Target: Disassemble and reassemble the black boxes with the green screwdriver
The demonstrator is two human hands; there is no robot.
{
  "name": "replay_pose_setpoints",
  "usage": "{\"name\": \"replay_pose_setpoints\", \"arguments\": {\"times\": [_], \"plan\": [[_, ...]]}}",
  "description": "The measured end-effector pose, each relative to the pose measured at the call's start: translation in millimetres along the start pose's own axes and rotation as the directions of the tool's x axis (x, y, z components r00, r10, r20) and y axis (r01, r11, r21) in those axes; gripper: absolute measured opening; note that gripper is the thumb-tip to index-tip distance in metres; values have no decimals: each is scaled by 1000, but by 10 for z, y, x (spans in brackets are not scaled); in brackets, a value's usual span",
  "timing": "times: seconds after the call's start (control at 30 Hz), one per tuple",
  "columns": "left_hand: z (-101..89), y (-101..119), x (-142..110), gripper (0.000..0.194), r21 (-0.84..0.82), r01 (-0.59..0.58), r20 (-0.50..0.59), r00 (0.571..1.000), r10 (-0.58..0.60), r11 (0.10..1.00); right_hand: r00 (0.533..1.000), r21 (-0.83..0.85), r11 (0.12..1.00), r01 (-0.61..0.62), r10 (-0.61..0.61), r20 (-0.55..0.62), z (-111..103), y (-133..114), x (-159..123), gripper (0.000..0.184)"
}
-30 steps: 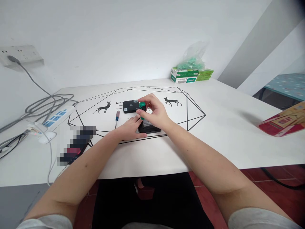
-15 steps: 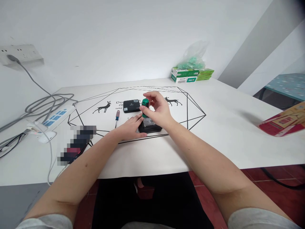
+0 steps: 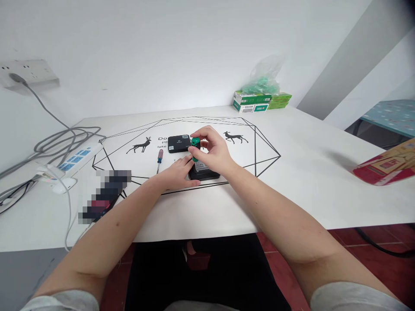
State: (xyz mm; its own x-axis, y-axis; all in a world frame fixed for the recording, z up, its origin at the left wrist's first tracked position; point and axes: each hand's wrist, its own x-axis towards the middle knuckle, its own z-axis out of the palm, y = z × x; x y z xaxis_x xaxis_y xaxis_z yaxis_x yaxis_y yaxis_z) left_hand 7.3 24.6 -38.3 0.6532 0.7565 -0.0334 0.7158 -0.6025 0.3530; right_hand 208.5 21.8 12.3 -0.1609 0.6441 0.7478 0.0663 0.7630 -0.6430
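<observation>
On the white table mat, an opened black case (image 3: 210,175) lies flat, and a silver part with a printed label (image 3: 201,166) sits in it. My left hand (image 3: 178,174) grips the case's left side, thumb along the near edge and fingers at the far side. Above it, my right hand (image 3: 213,149) is closed around the green and black handle of a screwdriver (image 3: 195,141), held about upright over the case. Its tip is hidden behind fingers. A flat black cover (image 3: 179,144) with small stickers lies just behind. Left of it lies a second screwdriver (image 3: 160,157) with a red and blue handle.
At the left are a blurred-out dark object (image 3: 106,196), a power strip (image 3: 76,160) and coiled grey cable (image 3: 73,134). Green and white boxes (image 3: 252,101) with a plastic bag (image 3: 264,77) stand at the back. A red and tan package (image 3: 385,166) is at the right.
The screwdriver's handle top has tilted slightly left and down, and my right fingers have shifted around it. My left hand and the case stay in place.
</observation>
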Motion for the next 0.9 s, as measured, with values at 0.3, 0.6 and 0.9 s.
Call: {"name": "replay_pose_setpoints", "arguments": {"times": [0.3,0.6,0.9], "plan": [[1,-4,-8,102,-16,-1,-9,1000,1,1000,1000,18,1000,10,-9,-25,6,9,3,22],[0,3,0,109,-12,16,11,1000,-16,1000,999,21,1000,-8,9,-54,-21,-9,12,24],[-14,24,-20,109,-59,1,-59,998,-4,998,985,9,1000,4,-3,-171,-80,96,42,29]]}}
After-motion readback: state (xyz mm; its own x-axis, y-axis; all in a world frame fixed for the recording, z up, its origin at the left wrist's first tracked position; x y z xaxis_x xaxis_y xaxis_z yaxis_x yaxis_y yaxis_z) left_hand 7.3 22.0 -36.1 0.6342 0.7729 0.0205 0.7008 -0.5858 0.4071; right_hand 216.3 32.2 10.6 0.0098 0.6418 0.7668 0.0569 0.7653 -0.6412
